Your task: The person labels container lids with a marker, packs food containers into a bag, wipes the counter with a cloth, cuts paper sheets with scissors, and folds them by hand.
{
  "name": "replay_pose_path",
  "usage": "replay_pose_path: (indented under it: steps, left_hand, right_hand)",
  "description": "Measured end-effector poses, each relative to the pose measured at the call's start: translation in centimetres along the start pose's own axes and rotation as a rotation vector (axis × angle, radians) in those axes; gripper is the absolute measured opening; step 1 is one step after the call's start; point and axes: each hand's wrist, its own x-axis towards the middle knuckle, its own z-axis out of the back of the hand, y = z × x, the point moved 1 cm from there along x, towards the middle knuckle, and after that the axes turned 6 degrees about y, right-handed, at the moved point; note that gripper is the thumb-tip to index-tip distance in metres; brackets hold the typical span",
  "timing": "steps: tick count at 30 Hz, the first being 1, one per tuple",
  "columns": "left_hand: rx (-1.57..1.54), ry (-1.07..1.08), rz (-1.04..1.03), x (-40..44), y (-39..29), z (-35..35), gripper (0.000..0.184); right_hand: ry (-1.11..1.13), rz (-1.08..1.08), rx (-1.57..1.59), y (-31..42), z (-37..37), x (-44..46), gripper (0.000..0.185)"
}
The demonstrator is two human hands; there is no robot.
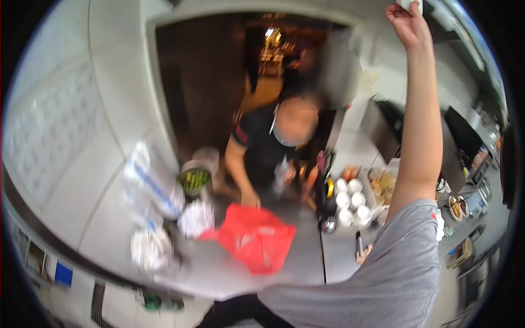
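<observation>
Left hand (407, 27) raised, nearly closed, pinching a small white piece (409, 3); probably by its edge for a light hold. Right hand (365, 255), partly hidden by sleeve, closed around one marker (359, 240), shaft apparently exposed for control. One red bag (257, 240) lies on worktop (303, 265), co-worker's hand (250, 199) at its edge, perhaps steadying. White rounded items (358, 200): about six, clustered, likely to save space.

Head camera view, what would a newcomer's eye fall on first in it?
Probably the bright red bag, lying on the metal counter near the middle, with a co-worker's hand at its far edge. Next, the bare arm rising from a grey sleeve on the right, its raised hand holding something white at the top edge.
</observation>
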Motion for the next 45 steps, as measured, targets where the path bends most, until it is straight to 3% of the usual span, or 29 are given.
replay_pose_path:
  steps: [1,2,4,7,8,9,10,11,12,13,14,15,16,17,19,21,23,29,33,36,37,39,40,41,42,43,45]
  left_hand:
    - [0.006,0.004,-0.013,-1.2,2.0,-0.7,0.042]
    - [0.013,0.003,-0.041,-1.9,4.0,-1.3,0.043]
    - [-0.003,-0.043,-0.145,-2.8,3.1,-1.0,0.043]
    - [-0.261,0.124,0.048,-5.1,1.7,0.5,0.039]
    - [-0.220,0.101,0.078,-5.9,2.3,0.6,0.039]
    - [-0.182,0.076,0.109,-7.0,3.1,0.4,0.039]
    - [-0.166,0.048,0.115,-8.3,4.7,0.2,0.041]
    - [-0.177,0.043,0.177,-9.7,6.1,-0.3,0.040]
    - [-0.197,0.054,0.268,-11.2,7.3,-1.1,0.040]
    - [-0.225,0.054,0.368,-12.8,9.1,-1.9,0.040]
    - [-0.217,0.090,0.452,-14.2,10.5,-2.6,0.041]
    - [-0.217,0.128,0.532,-15.7,11.7,-3.6,0.043]
    - [-0.246,0.117,0.596,-17.3,12.7,-4.7,0.044]
    - [-0.269,0.119,0.643,-18.7,13.8,-5.6,0.046]
    - [-0.234,0.143,0.650,-20.6,16.8,-7.6,0.047]
    - [-0.268,0.143,0.678,-22.0,19.8,-7.7,0.047]
    - [-0.384,0.094,0.737,-22.9,23.0,-8.1,0.049]
    - [-0.484,-0.105,0.747,-27.0,32.0,-5.3,0.046]
    - [-0.515,-0.294,0.896,-30.9,38.0,-4.6,0.043]
    - [-0.876,-0.684,0.961,-31.3,44.9,-6.3,0.038]
    - [-0.875,-0.680,0.952,-31.1,44.9,-4.8,0.038]
    - [-1.230,-0.880,1.097,-31.0,43.7,-1.1,0.029]
    - [-1.357,-1.022,0.983,-29.8,45.2,-1.5,0.032]
    - [-1.363,-1.021,0.980,-28.4,45.6,-1.3,0.032]
    - [-1.376,-1.066,0.964,-26.8,45.8,-0.5,0.029]
    - [-1.388,-1.111,0.950,-25.3,45.6,0.5,0.027]
    - [-1.275,-0.981,0.795,-22.1,44.6,2.8,0.030]
  right_hand:
    - [0.090,-0.121,-0.068,-3.9,-2.8,-6.0,0.034]
    - [0.414,-0.377,0.123,-7.3,2.3,-6.2,0.030]
    - [0.270,-0.675,-0.249,-14.8,-6.6,-23.8,0.024]
    - [1.104,-0.845,-0.897,-22.6,-5.3,-36.9,0.014]
    - [1.077,-1.059,-0.815,-24.8,-3.8,-41.0,0.013]
    - [1.264,-1.190,-0.798,-25.9,-3.4,-43.5,0.012]
    - [1.764,-1.202,-1.027,-26.6,-3.8,-45.1,0.022]
    - [1.797,-1.233,-0.525,-27.4,-2.5,-47.9,0.032]
    - [1.881,-1.230,-0.704,-29.1,0.0,-51.0,0.036]
    - [1.761,-1.220,-0.801,-28.5,-2.0,-51.4,0.031]
    - [1.800,-1.223,-1.074,-29.3,-2.5,-51.3,0.028]
    - [1.802,-1.080,-1.112,-31.4,-0.6,-51.5,0.026]
    - [1.404,-1.004,-1.033,-32.2,-0.5,-51.8,0.028]
    - [1.257,-1.078,-1.252,-35.0,1.9,-52.1,0.029]
    - [1.491,-0.529,-1.455,-37.4,5.0,-52.8,0.029]
    - [1.643,-0.748,-1.270,-38.7,4.8,-52.8,0.029]
    - [1.651,-0.949,-1.300,-38.6,3.8,-52.5,0.028]
    - [1.367,-1.218,-1.542,-36.7,-0.6,-50.6,0.026]
    - [1.116,-1.329,-1.654,-34.0,-1.9,-48.8,0.025]
    - [0.913,-1.338,-1.705,-30.5,-4.0,-47.3,0.024]
    - [0.850,-1.313,-1.724,-29.2,-5.4,-46.9,0.024]
    - [0.726,-1.173,-1.765,-26.1,-10.1,-47.0,0.024]
    - [0.674,-1.024,-1.758,-24.8,-13.5,-47.9,0.023]
    - [0.631,-0.874,-1.748,-23.4,-16.9,-48.8,0.024]
    - [0.538,-0.589,-1.703,-22.4,-20.6,-49.8,0.026]
    - [0.539,-0.585,-1.702,-23.3,-22.2,-50.9,0.026]
    - [0.648,-0.297,-0.949,-25.7,-25.7,-54.0,0.030]
